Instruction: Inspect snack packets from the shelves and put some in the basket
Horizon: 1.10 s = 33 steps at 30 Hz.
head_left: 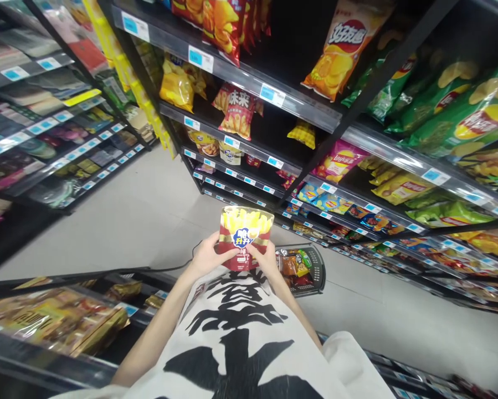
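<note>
In front of my chest I hold a red snack bag upright, its front printed with yellow fries and a blue-and-white label. My left hand grips its left side, thumb across the lower front. On the right side, my right hand grips it the same way, with that thumb also on the front. The other fingers of both hands are hidden behind the bag. Just right of my right hand, a dark shopping basket on the floor holds several snack packets.
Black shelves of chip bags run along the far side, including green bags and an orange bag. Another shelf unit stands at left. Near my left arm is a shelf with gold packets. Grey floor lies between them.
</note>
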Motion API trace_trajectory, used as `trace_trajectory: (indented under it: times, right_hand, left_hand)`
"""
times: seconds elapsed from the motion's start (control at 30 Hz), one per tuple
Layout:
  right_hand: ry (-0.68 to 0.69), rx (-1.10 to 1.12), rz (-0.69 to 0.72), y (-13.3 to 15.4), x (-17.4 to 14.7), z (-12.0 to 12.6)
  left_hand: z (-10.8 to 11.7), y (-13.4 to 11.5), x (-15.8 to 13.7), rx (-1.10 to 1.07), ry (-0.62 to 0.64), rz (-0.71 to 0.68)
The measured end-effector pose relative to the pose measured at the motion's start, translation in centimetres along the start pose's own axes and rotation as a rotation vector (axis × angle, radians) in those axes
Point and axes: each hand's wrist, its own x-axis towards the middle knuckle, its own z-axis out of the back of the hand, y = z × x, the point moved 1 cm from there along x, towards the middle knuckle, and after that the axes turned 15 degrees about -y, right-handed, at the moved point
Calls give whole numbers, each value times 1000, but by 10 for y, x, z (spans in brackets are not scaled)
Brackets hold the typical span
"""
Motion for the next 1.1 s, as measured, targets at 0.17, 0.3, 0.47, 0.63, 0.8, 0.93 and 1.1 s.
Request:
trace_trajectory:
  times: [0.17,0.3,0.47,0.63,0.8,0.93,1.1]
  right_hand:
    - [-40,0,-5,8,-1,1]
    - [-12,-12,10,9,-2,0]
    - [-5,18,-4,3,-1,0]
    - [1,71,-63,-5,3,2]
    - [4,112,-116,-8,5,2]
    - [13,144,-132,-6,5,0]
    - [19,134,-109,-3,4,-1]
  left_hand:
    - [-9,-2,-10,-161,16,139]
    - [-12,-7,-15,-173,-24,139]
    - [-9,-13,-16,-125,-48,119]
    - [-9,-12,-15,-116,-48,149]
    - [-10,-8,-14,-164,-46,170]
    - [-9,-5,-12,-199,-27,190]
    - [-11,-1,-11,-249,-28,215]
